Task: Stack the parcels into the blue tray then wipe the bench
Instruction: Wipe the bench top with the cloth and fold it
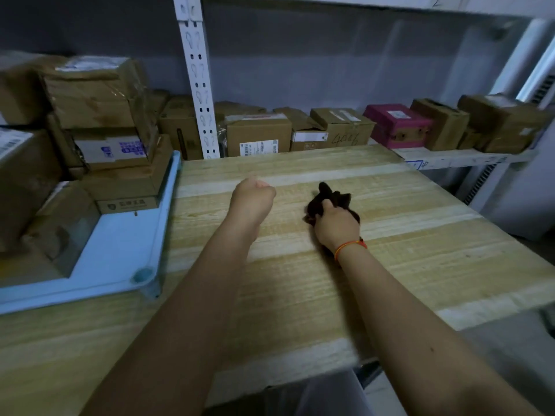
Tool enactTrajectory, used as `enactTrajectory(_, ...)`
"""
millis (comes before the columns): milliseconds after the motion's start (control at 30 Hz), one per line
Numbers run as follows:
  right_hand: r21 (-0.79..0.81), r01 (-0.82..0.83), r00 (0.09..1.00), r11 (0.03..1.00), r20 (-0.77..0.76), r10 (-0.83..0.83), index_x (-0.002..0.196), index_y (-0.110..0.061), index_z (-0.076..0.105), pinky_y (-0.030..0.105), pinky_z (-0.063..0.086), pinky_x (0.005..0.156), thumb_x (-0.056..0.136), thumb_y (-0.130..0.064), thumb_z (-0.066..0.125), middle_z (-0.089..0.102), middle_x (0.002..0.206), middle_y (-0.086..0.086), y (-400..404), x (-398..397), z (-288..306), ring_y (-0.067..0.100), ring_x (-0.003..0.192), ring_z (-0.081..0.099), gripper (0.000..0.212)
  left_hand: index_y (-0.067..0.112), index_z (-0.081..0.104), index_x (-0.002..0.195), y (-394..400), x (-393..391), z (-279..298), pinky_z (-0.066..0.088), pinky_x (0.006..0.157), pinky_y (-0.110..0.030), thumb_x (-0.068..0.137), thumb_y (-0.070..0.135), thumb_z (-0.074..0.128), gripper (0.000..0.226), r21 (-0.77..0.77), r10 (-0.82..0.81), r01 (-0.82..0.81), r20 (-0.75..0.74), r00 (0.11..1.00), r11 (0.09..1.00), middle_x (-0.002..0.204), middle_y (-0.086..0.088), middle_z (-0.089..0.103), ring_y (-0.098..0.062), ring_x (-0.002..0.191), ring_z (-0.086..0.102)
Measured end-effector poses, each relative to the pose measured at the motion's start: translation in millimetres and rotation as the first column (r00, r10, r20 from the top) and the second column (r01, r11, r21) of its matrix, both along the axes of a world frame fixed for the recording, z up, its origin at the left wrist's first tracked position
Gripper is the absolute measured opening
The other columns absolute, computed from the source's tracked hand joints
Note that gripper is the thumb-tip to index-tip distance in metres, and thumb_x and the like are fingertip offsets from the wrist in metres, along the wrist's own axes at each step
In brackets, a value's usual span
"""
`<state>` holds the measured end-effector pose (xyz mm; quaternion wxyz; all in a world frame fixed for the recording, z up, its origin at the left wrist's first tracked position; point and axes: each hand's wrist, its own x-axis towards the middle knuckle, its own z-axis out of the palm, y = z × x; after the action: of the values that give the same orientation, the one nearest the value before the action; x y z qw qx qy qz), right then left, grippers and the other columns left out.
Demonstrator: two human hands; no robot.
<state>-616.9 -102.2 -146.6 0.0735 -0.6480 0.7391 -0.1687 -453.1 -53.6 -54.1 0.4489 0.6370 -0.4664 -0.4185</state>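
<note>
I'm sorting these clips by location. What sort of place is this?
Probably a parcel storeroom or small courier depot. Labelled cardboard parcels line a white metal shelving rack, more parcels are stacked in a blue tray, and a wooden bench serves as the work surface.

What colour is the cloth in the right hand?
Dark brown, nearly black cloth, seen in the head view.

— What do we see on the bench?
— Our right hand grips a dark cloth on the wood; our left hand is a fist beside it.
— And the parcels?
— Stacked in the blue tray, far left.
</note>
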Motion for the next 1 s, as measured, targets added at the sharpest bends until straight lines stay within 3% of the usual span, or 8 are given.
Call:
enactTrajectory(133, 0.024, -0.164, 0.972, 0.986, 0.174, 0.157, 0.127, -0.014, 0.053, 0.042, 0.047, 0.087, 0.1, -0.03, 0.047, 0.066, 0.117, 0.017, 39, 19, 10, 0.038, 0.11, 0.059, 0.032, 0.006, 0.059, 0.114, 15, 0, -4, 0.043, 0.072, -0.031, 0.095, 0.014, 0.051, 0.023, 0.081, -0.043, 0.045, -0.026, 0.999, 0.996, 0.096, -0.008, 0.057, -0.023, 0.084, 0.053)
enactTrajectory(267, -0.114, -0.314, 0.65, 0.943, 0.698, 0.301, 0.1, -0.023, 0.062, 0.04, 0.049, 0.082, 0.098, -0.021, 0.055, 0.067, 0.091, 0.001, 69, 40, 27, 0.025, 0.091, 0.063, 0.008, 0.009, 0.059, 0.12, 32, 5, -2, 0.037, 0.055, -0.025, 0.097, 0.022, 0.049, 0.028, 0.185, -0.073, 0.085, -0.068, 0.995, 0.979, 0.091, -0.008, 0.055, -0.019, 0.066, 0.048)
enactTrajectory(400, -0.267, -0.44, 0.46, 0.858, 0.753, 0.47, 0.119, -0.022, 0.062, 0.033, 0.053, 0.088, 0.092, -0.017, 0.066, 0.069, 0.107, 0.001, 93, 51, 46, 0.018, 0.101, 0.066, 0.028, 0.026, 0.033, 0.146, 38, 18, 5, 0.056, 0.067, -0.035, 0.097, 0.03, 0.055, 0.054, 0.127, -0.052, 0.077, -0.191, 0.98, 0.989, 0.131, -0.009, 0.055, -0.026, 0.1, 0.062)
enactTrajectory(467, -0.239, -0.509, 0.367, 0.827, 0.808, 0.46, 0.124, -0.023, 0.06, 0.033, 0.054, 0.091, 0.09, -0.017, 0.067, 0.067, 0.113, 0.001, 99, 53, 55, 0.018, 0.105, 0.066, 0.035, 0.034, 0.036, 0.143, 41, 25, 13, 0.058, 0.081, -0.043, 0.095, 0.023, 0.057, 0.054, 0.081, -0.044, 0.063, -0.211, 0.976, 0.995, 0.128, -0.008, 0.056, -0.029, 0.103, 0.063)
enactTrajectory(567, -0.231, -0.465, 0.289, 0.855, 0.873, 0.393, 0.118, -0.032, 0.057, 0.043, 0.053, 0.092, 0.086, -0.023, 0.06, 0.061, 0.118, 0.005, 100, 53, 66, 0.025, 0.11, 0.061, 0.034, 0.026, 0.059, 0.12, 45, 30, 24, 0.057, 0.078, -0.042, 0.089, 0.0, 0.047, 0.043, 0.034, -0.038, 0.047, -0.225, 0.974, 0.998, 0.109, -0.013, 0.066, -0.029, 0.09, 0.066)
enactTrajectory(733, -0.25, -0.244, 0.388, 0.937, 0.86, 0.33, 0.141, -0.029, 0.037, 0.04, 0.059, 0.084, 0.091, -0.019, 0.068, 0.066, 0.11, 0.007, 88, 53, 83, 0.023, 0.098, 0.069, 0.059, 0.024, 0.066, 0.108, 53, 31, 32, 0.059, 0.064, -0.033, 0.087, -0.012, 0.045, 0.047, -0.084, -0.124, 0.112, -0.15, 0.981, 0.99, 0.102, -0.007, 0.067, -0.023, 0.087, 0.068)
enactTrajectory(867, -0.299, -0.214, 0.481, 0.93, 0.796, 0.367, 0.099, -0.013, 0.066, 0.05, 0.056, 0.089, 0.09, -0.014, 0.068, 0.07, 0.098, 0.01, 76, 45, 101, 0.031, 0.098, 0.068, 0.01, 0.022, 0.067, 0.1, 55, 33, 36, 0.055, 0.064, -0.028, 0.087, -0.006, 0.055, 0.033, -0.135, -0.192, 0.187, -0.025, 0.981, 0.973, 0.099, -0.006, 0.068, -0.019, 0.087, 0.067)
enactTrajectory(1000, -0.431, -0.198, 0.489, 0.88, 0.735, 0.47, 0.099, -0.018, 0.061, 0.052, 0.052, 0.092, 0.092, -0.02, 0.061, 0.067, 0.101, 0.01, 69, 39, 118, 0.029, 0.099, 0.065, 0.007, 0.023, 0.071, 0.106, 53, 38, 43, 0.055, 0.079, -0.03, 0.091, 0.034, 0.064, 0.021, -0.074, -0.286, 0.295, 0.11, 0.952, 0.953, 0.102, 0.0, 0.073, -0.017, 0.094, 0.07)
